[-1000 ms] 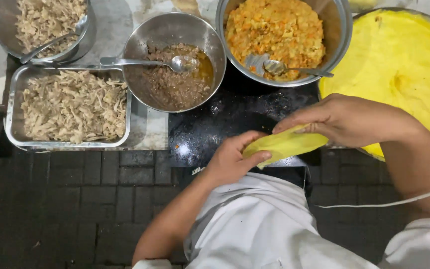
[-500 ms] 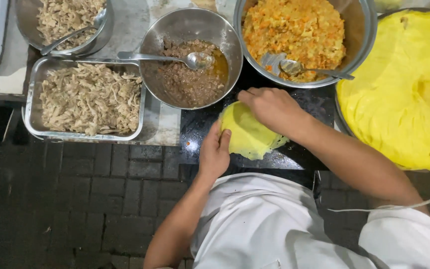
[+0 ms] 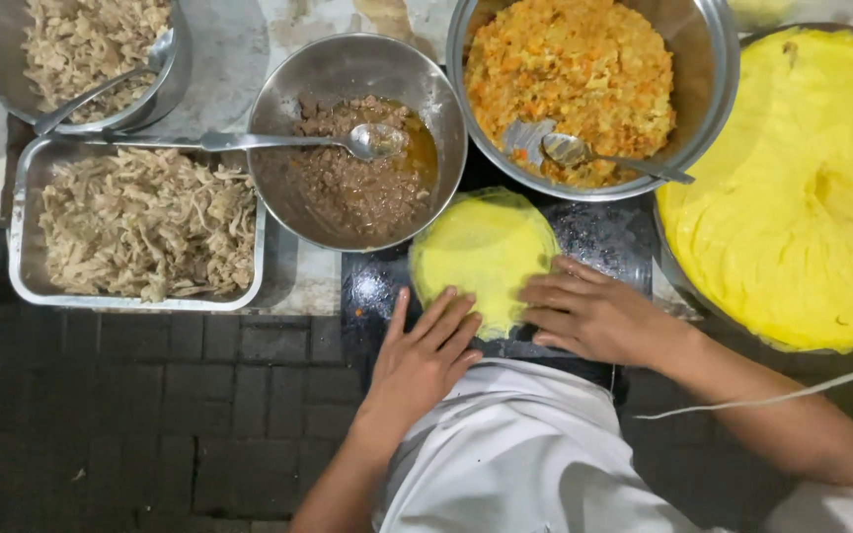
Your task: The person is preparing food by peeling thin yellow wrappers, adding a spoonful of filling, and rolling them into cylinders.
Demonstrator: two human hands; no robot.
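A flat round of yellow dough (image 3: 483, 254) lies on a black board (image 3: 604, 240) in front of me. My left hand (image 3: 424, 357) rests flat with spread fingers on its near left edge. My right hand (image 3: 590, 315) presses flat on its near right edge. Neither hand grips anything. Beyond the board stand a steel bowl of brown minced filling (image 3: 362, 183) with a spoon (image 3: 372, 140), and a steel bowl of orange grated mix (image 3: 571, 71) with a spoon (image 3: 573, 151).
A big mass of yellow dough (image 3: 797, 197) fills a basin at right. A rectangular steel tray of shredded pale meat (image 3: 145, 222) sits at left, with another bowl of it (image 3: 86, 44) behind. Dark brick floor lies below the counter edge.
The dough was a folded lump between both hands a second ago. It now lies spread into a thin round on the board, with both palms flat on its near edge.
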